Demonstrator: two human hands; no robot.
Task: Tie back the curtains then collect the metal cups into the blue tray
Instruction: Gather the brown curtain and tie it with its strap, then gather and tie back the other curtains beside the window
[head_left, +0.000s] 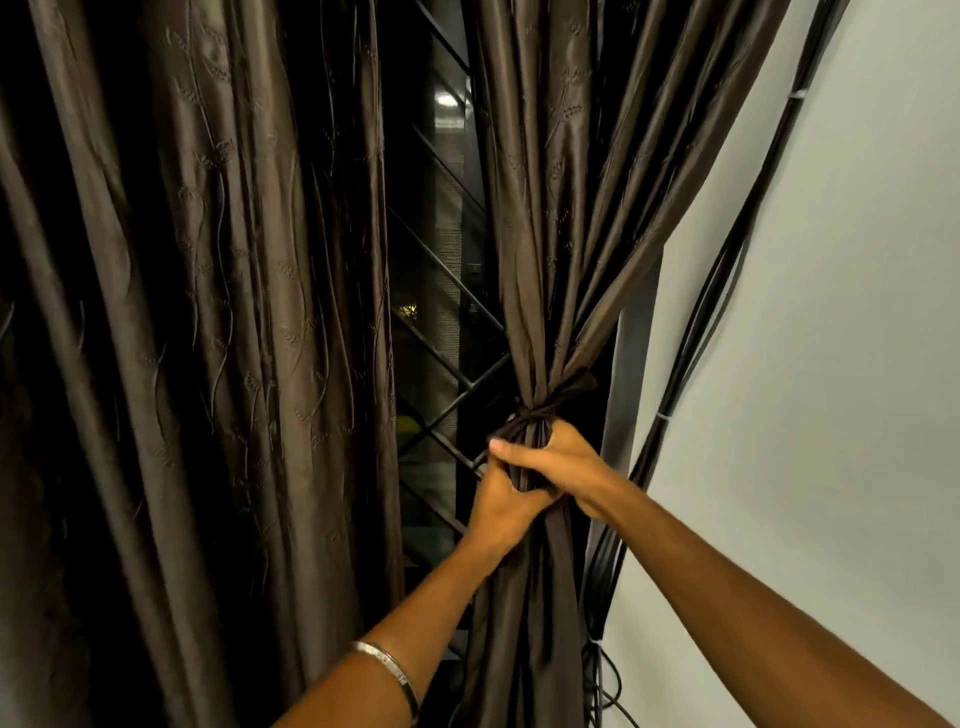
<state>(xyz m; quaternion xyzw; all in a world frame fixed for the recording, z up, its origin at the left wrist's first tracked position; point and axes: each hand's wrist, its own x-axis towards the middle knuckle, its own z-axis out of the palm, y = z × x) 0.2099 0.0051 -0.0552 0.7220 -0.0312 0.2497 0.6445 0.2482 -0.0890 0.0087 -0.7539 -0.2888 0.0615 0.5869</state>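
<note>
A dark brown right curtain (561, 218) is gathered into a bunch and cinched by a matching fabric tie-back (550, 402). Just below the tie, my right hand (558, 457) grips the bunched fabric. My left hand (501, 506) holds the same bunch a little lower, touching my right hand. The left curtain (208, 312) hangs loose and untied. No metal cups or blue tray are in view.
Between the curtains a dark window with a diagonal metal grille (441, 332) shows. A bundle of black cables (727, 291) runs down the white wall (831, 364) at the right, close behind the tied curtain.
</note>
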